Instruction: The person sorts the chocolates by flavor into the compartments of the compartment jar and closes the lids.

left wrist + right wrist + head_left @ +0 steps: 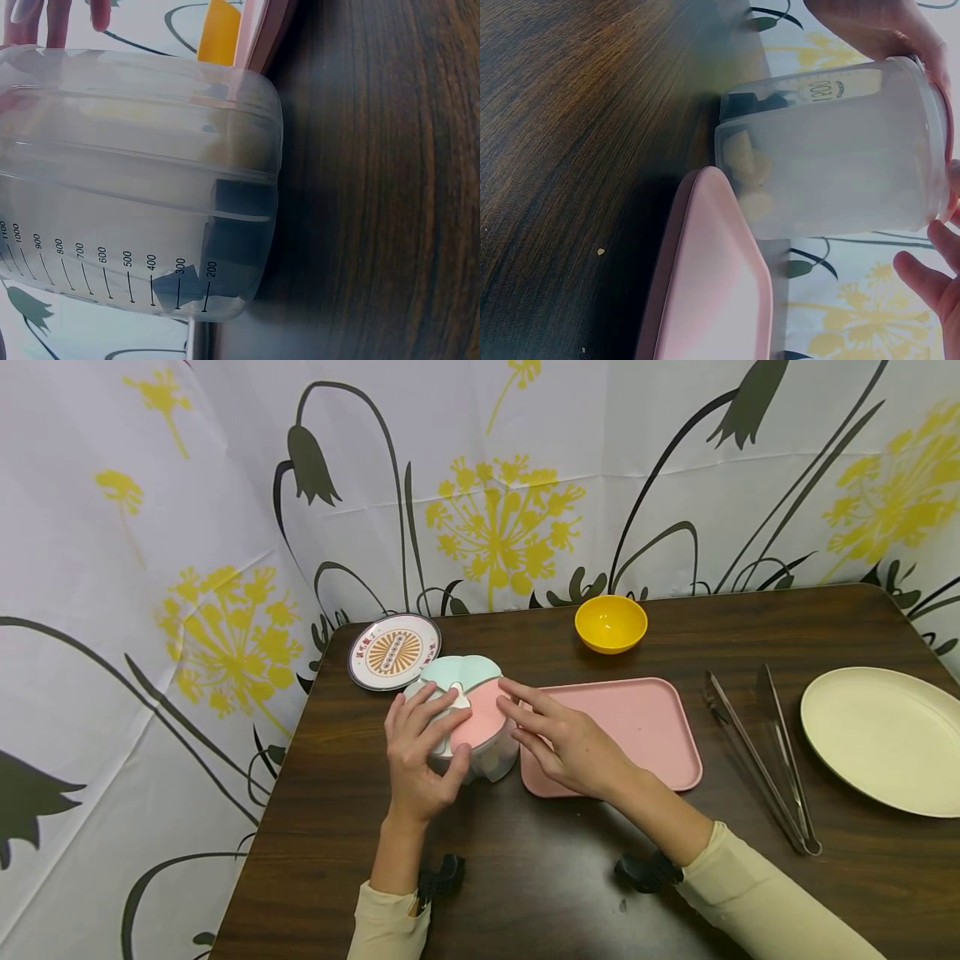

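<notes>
A clear, lobed food storage container [491,760] stands on the table, its lid [480,717] on top in mint, pink and white sections with a small white piece at the centre. My left hand [420,747] rests over the lid's left side, fingers spread and thumb down at the front rim. From the right, my right hand [566,739] touches the edge of the pink section with extended fingertips. Through the walls show dark blocks [244,217] in one compartment and pale tan chunks [746,165] in another, low near the base. Volume marks run up one side.
A pink tray [678,760] lies right beside the container. Behind stand a round printed plate [360,668] and a yellow bowl [611,625]. Metal tongs [765,777] and a cream oval plate [892,743] lie further right. A patterned curtain [495,435] hangs behind the table.
</notes>
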{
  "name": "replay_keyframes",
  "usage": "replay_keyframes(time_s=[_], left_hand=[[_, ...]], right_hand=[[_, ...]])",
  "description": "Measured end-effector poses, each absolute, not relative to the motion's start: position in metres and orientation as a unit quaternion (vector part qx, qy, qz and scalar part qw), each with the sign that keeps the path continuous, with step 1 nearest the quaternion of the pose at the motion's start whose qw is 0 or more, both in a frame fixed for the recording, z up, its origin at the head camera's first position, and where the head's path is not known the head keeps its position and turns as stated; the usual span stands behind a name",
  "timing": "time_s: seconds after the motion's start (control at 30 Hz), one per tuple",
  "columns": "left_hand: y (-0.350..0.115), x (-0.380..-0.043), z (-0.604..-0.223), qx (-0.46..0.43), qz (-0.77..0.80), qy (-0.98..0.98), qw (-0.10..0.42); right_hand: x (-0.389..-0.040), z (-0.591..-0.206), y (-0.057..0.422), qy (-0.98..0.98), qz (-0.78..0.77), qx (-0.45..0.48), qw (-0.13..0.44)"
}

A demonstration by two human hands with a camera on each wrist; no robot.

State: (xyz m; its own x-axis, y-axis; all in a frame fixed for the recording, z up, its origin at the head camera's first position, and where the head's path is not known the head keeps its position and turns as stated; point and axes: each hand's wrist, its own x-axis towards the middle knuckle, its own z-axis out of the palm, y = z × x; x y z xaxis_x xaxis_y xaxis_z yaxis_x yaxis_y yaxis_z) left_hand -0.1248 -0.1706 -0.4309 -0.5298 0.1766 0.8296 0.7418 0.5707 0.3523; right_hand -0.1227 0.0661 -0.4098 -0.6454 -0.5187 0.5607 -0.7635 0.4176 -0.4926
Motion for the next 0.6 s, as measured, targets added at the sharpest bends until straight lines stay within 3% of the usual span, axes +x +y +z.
replay_keyframes(time_s=[0.6], left_hand=[[-0.171,-0.126,-0.427,-0.287,-0.364,-0.800,0.381]], right_hand=[[-0.121,-0.399,0.084,-0.849,0.344,0.385,0.113]])
